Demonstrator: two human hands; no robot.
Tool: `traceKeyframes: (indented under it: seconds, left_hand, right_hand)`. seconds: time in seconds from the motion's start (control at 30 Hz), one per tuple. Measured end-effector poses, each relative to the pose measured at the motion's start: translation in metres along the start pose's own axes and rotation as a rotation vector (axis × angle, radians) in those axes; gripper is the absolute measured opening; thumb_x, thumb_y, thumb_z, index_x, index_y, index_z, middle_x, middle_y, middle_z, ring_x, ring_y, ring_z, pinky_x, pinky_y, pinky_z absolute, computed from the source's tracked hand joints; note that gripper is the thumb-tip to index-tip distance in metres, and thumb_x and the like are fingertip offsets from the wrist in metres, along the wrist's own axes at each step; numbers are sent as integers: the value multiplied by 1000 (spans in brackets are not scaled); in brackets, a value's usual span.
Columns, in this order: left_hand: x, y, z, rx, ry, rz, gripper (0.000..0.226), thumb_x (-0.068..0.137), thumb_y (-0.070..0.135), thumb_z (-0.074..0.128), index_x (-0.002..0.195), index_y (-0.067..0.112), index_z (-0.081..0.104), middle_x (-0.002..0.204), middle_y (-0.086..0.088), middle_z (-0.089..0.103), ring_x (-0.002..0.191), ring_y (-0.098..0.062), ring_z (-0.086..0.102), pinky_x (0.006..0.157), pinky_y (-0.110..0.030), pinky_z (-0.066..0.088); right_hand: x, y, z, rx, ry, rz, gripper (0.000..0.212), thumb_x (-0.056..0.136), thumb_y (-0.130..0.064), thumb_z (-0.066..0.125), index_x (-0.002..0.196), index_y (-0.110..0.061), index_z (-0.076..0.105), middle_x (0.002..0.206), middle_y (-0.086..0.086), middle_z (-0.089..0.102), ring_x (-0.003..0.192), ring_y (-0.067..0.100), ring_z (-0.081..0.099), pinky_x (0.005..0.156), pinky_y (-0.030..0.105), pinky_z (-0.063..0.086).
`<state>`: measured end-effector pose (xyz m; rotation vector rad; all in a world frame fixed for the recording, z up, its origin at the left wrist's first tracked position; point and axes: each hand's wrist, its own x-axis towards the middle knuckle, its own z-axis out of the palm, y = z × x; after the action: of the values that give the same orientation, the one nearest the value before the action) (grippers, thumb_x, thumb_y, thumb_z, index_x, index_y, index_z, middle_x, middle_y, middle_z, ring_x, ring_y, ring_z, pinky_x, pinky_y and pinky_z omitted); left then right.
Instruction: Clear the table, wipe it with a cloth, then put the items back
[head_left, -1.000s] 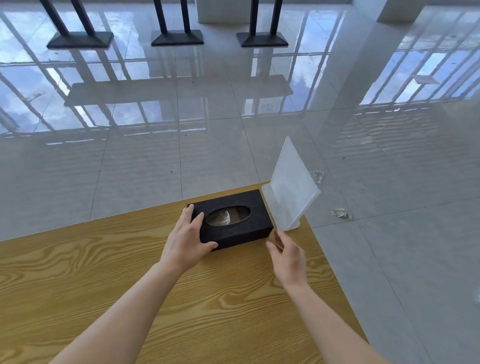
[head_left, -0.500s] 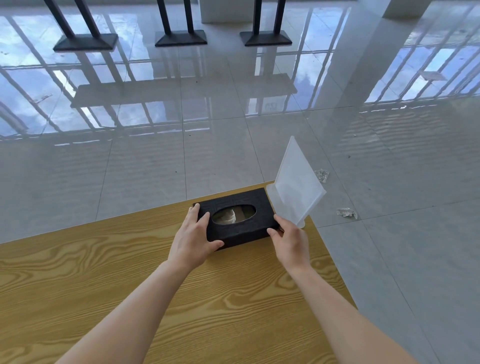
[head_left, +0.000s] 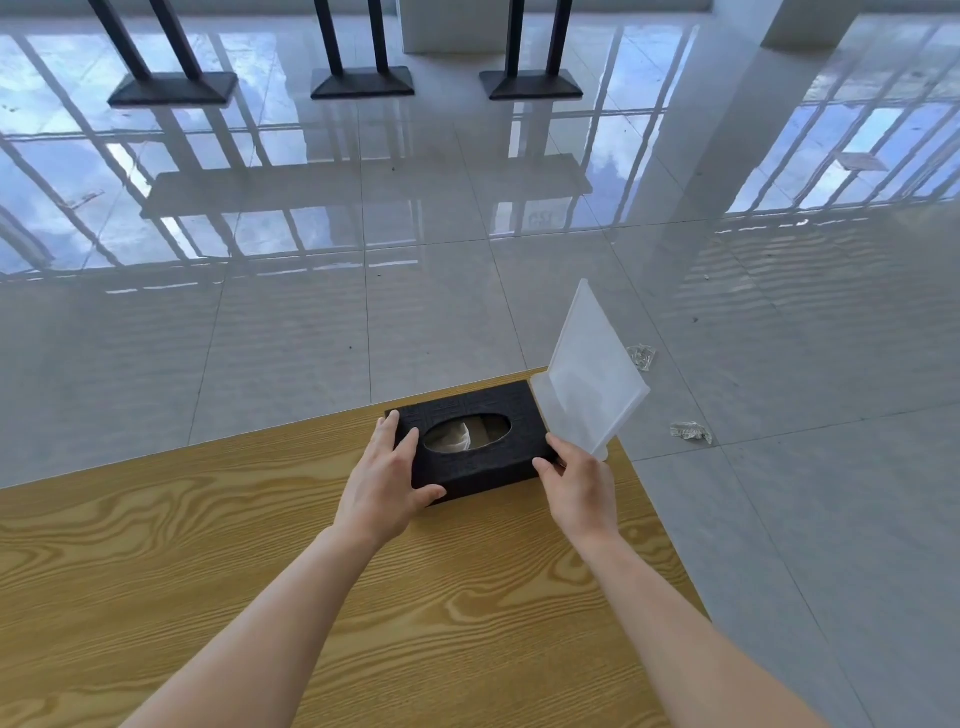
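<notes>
While the yellow wood-grain table (head_left: 208, 571) shows no cloth anywhere, only two items stand on it, both crowded into the far corner at about one o'clock from the person, so which step is in hand is a matter of judgement: either the clearing is just beginning or the items are being set back in place. The pictures alone cannot settle that.

At the left, the left hand (head_left: 382, 475) lies spread over the near-left end of the black rectangular tissue box with an oval opening (head_left: 470, 439), fingers reaching across the top at eleven o'clock and the thumb pressed against the near side face. A pale tissue shows inside the opening. The box rests flat on the table, its long side running roughly from nine to three o'clock.

Further right, the right hand (head_left: 579, 480) cups the box's near-right corner, fingers curled against the end, so the box is clasped between both palms. Whether the fingertips also touch the next item cannot be told.

Just beyond, at two o'clock, a frosted clear plastic sign stand (head_left: 592, 384) stands upright and tilted, touching or nearly touching the box's right end, its base at the very table edge.

Any next move calls for care: sliding or lifting the box could nudge the stand off the edge toward the glossy tiled floor (head_left: 779, 519).
</notes>
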<state>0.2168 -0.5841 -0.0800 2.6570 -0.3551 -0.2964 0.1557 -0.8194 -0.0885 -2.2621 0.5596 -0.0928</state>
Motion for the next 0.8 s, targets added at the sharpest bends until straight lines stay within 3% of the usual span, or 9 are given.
traceKeyframes:
  seconds: [0.37,0.5,0.63,0.8]
  left_hand:
    - [2,2,0,75,-39,13,91,88,47,69,155,10,20,166,-12,1,153,-23,-3,124,-38,15]
    - [1,2,-4,94,-59,2,93,86,54,67,156,16,19,166,-9,1,153,-21,-5,121,-39,21]
    - [-4,2,-14,84,-49,-23,88,90,61,56,157,20,17,166,-7,7,153,-22,-4,120,-40,21]
    - [-14,-1,-29,110,-32,-27,79,94,54,53,157,20,18,166,-8,10,153,-23,0,121,-40,20]
  right_hand:
    - [-2,-5,-3,-6,-18,10,49,96,-23,68,141,-9,56,136,8,63,125,23,60,106,39,50]
    - [-4,-9,-6,-33,-48,3,51,96,-26,67,142,-9,54,132,9,65,118,24,63,103,42,52]
    - [-7,-15,-12,-103,-87,-39,50,98,-27,64,143,-9,52,139,9,61,127,24,58,107,40,49]
    - [-11,-23,-23,-152,-110,-78,50,98,-27,63,144,-10,51,141,8,60,130,24,56,105,38,48]
